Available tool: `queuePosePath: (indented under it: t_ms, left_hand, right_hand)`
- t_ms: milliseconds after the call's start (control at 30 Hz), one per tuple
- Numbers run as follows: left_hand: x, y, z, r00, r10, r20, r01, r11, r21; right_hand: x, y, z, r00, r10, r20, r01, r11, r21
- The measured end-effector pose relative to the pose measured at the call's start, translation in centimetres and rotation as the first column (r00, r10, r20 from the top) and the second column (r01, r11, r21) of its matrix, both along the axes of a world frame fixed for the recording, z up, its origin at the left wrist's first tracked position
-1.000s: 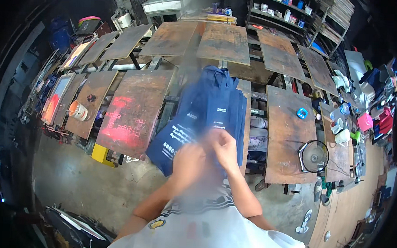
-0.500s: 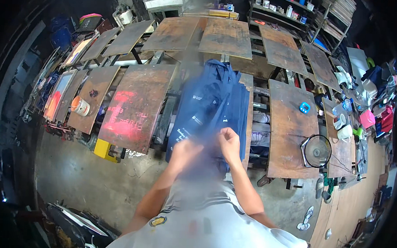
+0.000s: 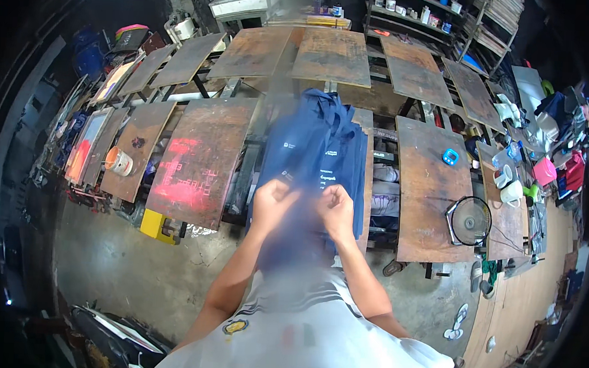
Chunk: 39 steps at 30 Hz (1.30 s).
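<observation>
A stack of navy fabric bags (image 3: 343, 156) with white print and handles lies on the middle front board, its handles at the far end. In front of it my left hand (image 3: 270, 203) has its fingers curled closed on a navy bag, whose lower part hangs toward my shirt and is blurred. My right hand (image 3: 337, 209) is also closed on that bag, a short way to the right, with thumb and forefinger pinched. A smeared band down the middle of the view hides much of the bag between my hands.
Worn wooden boards (image 3: 197, 147) stand on metal frames in two rows. A paint bucket (image 3: 118, 162) sits left; a blue timer (image 3: 450, 156), a fan (image 3: 470, 220) and white containers (image 3: 512, 193) sit right. A shelf of jars (image 3: 410, 18) stands behind, and slippers (image 3: 456, 322) lie on the floor.
Both hands have moved up and away from me; my left hand rose most. The bag's printed lower left part, spread out one second ago, is now drawn inward between my hands.
</observation>
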<state>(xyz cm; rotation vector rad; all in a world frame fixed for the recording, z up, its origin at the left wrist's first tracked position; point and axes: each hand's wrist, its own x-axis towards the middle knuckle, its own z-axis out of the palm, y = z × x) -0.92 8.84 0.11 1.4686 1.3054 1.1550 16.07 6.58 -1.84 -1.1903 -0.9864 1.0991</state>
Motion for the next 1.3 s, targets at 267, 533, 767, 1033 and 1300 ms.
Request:
queuePosePath:
  t_ms: [267, 533, 767, 1033, 1300]
  left_hand:
    - [-0.3, 0.0, -0.5, 0.979, -0.073, 0.191, 0.094, 0.990, -0.102]
    - [-0.5, 0.6, -0.2, 0.975, -0.026, 0.220, 0.055, 0.990, -0.129]
    - [-0.7, 1.7, -0.9, 0.955, 0.061, 0.292, -0.022, 0.990, -0.136]
    - [0.3, -0.2, -0.9, 0.915, -0.103, 0.390, 0.199, 0.956, -0.214]
    - [0.2, 0.1, -1.9, 0.943, 0.055, 0.328, -0.016, 0.993, -0.121]
  right_hand:
    - [0.1, 1.0, -0.9, 0.977, 0.034, -0.210, -0.073, 0.981, -0.182]
    - [-1.9, 0.5, -1.5, 0.998, 0.059, -0.025, -0.061, 0.995, -0.079]
    - [-2.6, -0.3, -0.7, 0.998, -0.023, 0.061, 0.029, 0.994, -0.107]
    - [-2.0, 0.8, -3.3, 0.999, -0.010, -0.043, 0.005, 0.992, -0.125]
    - [-2.5, 0.3, -2.3, 0.999, -0.040, -0.009, 0.039, 0.994, -0.104]
